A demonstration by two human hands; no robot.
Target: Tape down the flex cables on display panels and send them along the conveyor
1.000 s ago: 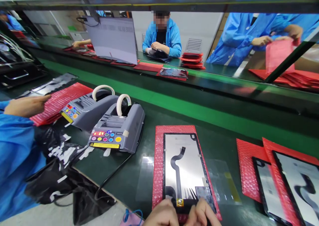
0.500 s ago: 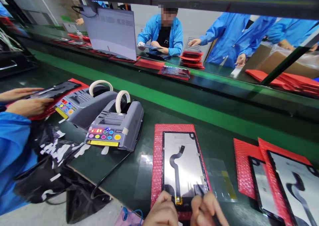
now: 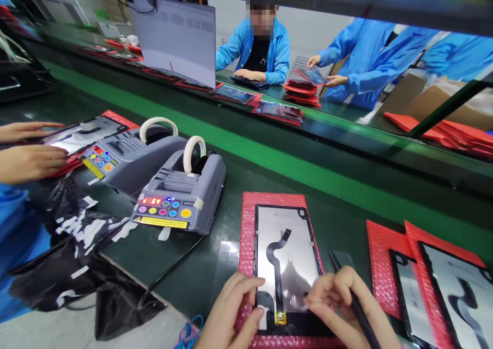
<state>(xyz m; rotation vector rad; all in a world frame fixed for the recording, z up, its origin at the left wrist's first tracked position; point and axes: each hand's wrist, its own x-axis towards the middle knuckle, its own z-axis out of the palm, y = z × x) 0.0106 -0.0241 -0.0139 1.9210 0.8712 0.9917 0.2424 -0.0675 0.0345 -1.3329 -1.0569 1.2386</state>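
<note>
A display panel (image 3: 295,251) with a silver back and black border lies on a red bubble-wrap bag (image 3: 248,226) in front of me. A dark flex cable (image 3: 278,277) curves down it to a gold connector (image 3: 281,317). At the panel's lower left edge is my left hand (image 3: 234,313), open, thumb and index finger apart. My right hand (image 3: 346,303) is over the lower right corner, holding slim black tweezers (image 3: 360,315) against the palm, blunt end upward. Its thumb and index fingertips pinch together; anything between them is too small to make out.
Two tape dispensers (image 3: 181,195) stand left of the panel, one with a trailing cable. More panels (image 3: 458,282) on red bags lie at right. A co-worker's hands (image 3: 31,156) handle a panel at left. A monitor (image 3: 177,41) and other people are across the bench.
My left hand has opened and shifted left along the panel's edge. My right hand has moved up and right, and the tweezers have swung from pointing at the panel to lying back in the hand.
</note>
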